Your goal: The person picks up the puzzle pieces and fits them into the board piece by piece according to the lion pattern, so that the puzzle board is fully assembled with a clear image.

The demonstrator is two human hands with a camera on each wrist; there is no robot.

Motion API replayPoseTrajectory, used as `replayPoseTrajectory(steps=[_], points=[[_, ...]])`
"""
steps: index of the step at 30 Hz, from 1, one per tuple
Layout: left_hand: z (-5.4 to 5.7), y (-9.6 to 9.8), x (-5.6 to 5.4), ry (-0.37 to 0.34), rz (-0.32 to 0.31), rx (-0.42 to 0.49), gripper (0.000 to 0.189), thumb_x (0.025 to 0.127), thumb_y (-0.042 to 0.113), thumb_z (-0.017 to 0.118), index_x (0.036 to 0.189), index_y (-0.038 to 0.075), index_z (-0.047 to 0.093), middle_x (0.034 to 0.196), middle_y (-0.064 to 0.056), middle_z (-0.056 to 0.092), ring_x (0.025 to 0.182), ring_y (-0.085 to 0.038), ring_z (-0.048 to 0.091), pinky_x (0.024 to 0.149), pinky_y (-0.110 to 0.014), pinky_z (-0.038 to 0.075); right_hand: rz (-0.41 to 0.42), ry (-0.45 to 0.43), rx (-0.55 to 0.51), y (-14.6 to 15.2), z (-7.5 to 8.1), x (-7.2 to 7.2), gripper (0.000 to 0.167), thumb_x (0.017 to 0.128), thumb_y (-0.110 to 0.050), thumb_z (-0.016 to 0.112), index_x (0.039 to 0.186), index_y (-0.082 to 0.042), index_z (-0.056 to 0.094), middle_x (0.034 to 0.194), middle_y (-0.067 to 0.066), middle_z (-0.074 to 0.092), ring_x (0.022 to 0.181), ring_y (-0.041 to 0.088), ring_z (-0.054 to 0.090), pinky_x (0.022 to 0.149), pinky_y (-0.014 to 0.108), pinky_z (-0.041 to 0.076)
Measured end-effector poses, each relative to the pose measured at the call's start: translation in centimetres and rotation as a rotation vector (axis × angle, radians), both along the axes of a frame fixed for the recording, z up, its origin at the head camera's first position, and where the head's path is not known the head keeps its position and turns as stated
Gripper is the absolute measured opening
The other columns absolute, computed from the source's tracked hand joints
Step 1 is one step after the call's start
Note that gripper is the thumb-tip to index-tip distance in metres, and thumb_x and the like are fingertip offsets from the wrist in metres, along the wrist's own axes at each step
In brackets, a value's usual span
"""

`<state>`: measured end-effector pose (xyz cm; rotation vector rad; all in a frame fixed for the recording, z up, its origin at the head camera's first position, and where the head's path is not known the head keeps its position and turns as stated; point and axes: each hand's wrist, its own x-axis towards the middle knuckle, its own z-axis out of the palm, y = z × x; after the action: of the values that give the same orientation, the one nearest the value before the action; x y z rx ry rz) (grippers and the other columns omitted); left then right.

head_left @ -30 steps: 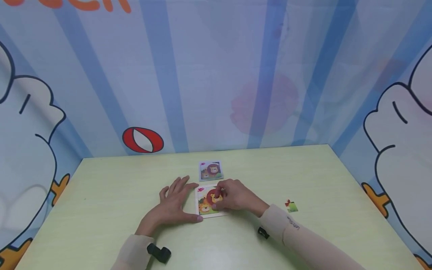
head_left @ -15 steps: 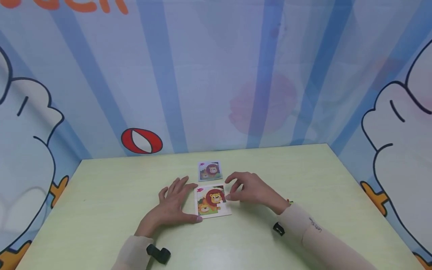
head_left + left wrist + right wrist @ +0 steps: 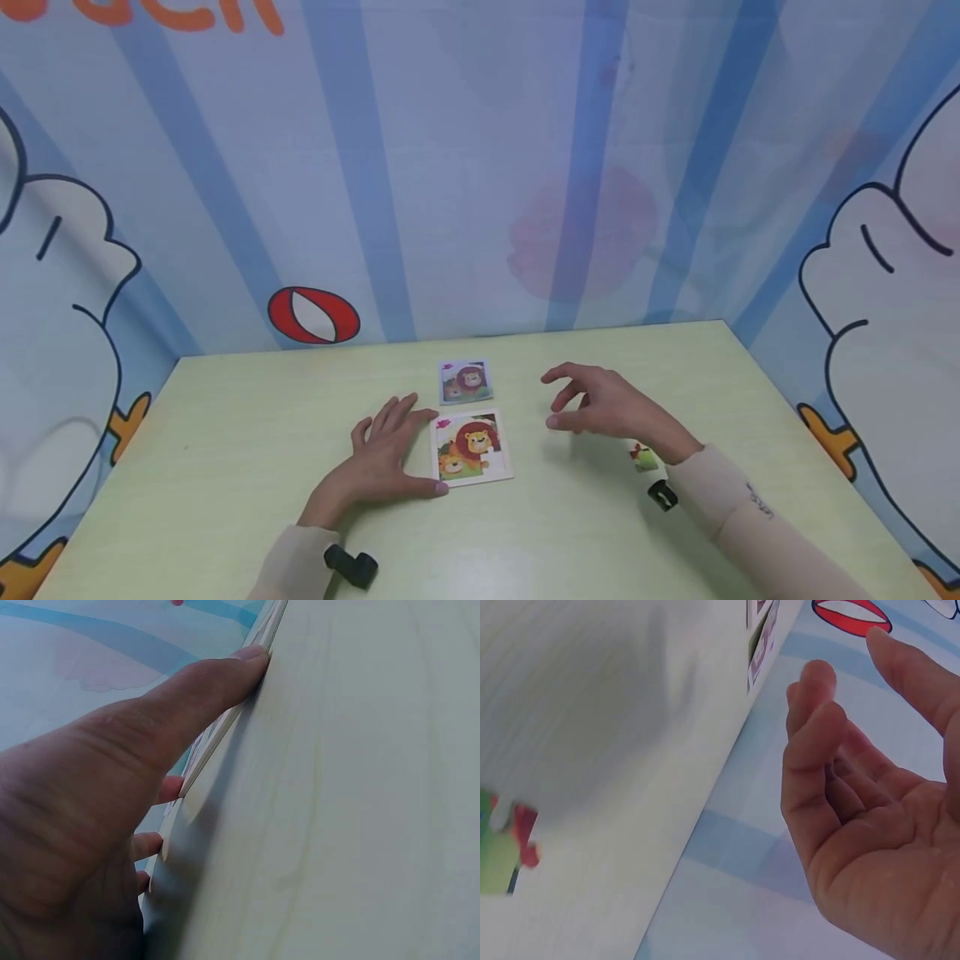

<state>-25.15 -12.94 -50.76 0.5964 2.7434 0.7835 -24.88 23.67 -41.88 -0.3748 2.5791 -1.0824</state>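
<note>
A square jigsaw puzzle [image 3: 468, 446] with a lion picture and white frame lies on the table, with a white gap at its lower right. My left hand [image 3: 386, 458] rests beside it, thumb at the near left corner and index fingertip at the far left corner, fingers spread. In the left wrist view the thumb [image 3: 217, 682] touches the puzzle's edge. My right hand [image 3: 600, 404] hovers over the table to the right, fingers loosely bent and holding nothing. Below its wrist lies a loose green and red puzzle piece [image 3: 642, 456], also at the left of the right wrist view.
A smaller picture card [image 3: 465, 382] with the same lion lies just beyond the puzzle. The pale wooden table [image 3: 262, 417] ends at a blue striped backdrop [image 3: 480, 167] with printed side panels. Black wrist cameras [image 3: 352, 567] sit on both cuffs.
My right hand has lifted off the puzzle's right side and moved right, toward the loose piece. The gap at the puzzle's lower right has come into view. My left hand stays put.
</note>
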Motion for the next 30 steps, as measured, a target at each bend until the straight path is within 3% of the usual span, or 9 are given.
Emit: replayPoseTrajectory(steps=[6, 13, 22, 30], points=[[0.0, -0.1, 0.1, 0.0, 0.008, -0.011, 0.107, 0.073, 0.064, 0.091, 0.162, 0.027, 0.044, 0.182, -0.01, 0.017, 0.17, -0.041, 0.005, 0.127, -0.076, 0.007, 0.007, -0.023, 0.006, 2.0, 0.0, 0.5, 0.064, 0.096, -0.035, 0.082, 0.15, -0.014, 0.056, 0.125, 0.009, 0.076, 0.097, 0.017, 0.076, 0.082, 0.034, 0.061], [-0.1, -0.1, 0.0, 0.004, 0.009, -0.013, 0.107, 0.073, 0.064, 0.09, 0.162, 0.028, 0.044, 0.182, -0.009, 0.017, 0.17, -0.04, 0.005, 0.127, -0.076, 0.008, -0.008, -0.014, 0.017, 4.4, -0.3, 1.2, 0.06, 0.097, -0.036, 0.081, 0.147, -0.011, 0.06, 0.131, 0.013, 0.074, 0.109, 0.024, 0.074, 0.081, 0.039, 0.062], [0.1, -0.1, 0.0, 0.006, 0.006, -0.006, 0.107, 0.073, 0.063, 0.09, 0.162, 0.028, 0.044, 0.182, -0.009, 0.017, 0.17, -0.041, 0.005, 0.127, -0.076, 0.007, -0.017, -0.04, 0.0, 7.2, -1.2, 1.9, 0.05, 0.099, -0.029, 0.079, 0.138, -0.002, 0.065, 0.128, 0.017, 0.073, 0.085, 0.021, 0.077, 0.082, 0.036, 0.059], [0.0, -0.1, -0.1, -0.004, 0.011, -0.007, 0.107, 0.073, 0.064, 0.09, 0.162, 0.028, 0.044, 0.182, -0.009, 0.017, 0.17, -0.041, 0.005, 0.127, -0.076, 0.007, -0.045, -0.064, 0.01, 9.1, -2.4, 2.8, 0.046, 0.098, -0.027, 0.079, 0.135, -0.002, 0.069, 0.116, 0.008, 0.075, 0.09, 0.019, 0.073, 0.074, 0.029, 0.056]])
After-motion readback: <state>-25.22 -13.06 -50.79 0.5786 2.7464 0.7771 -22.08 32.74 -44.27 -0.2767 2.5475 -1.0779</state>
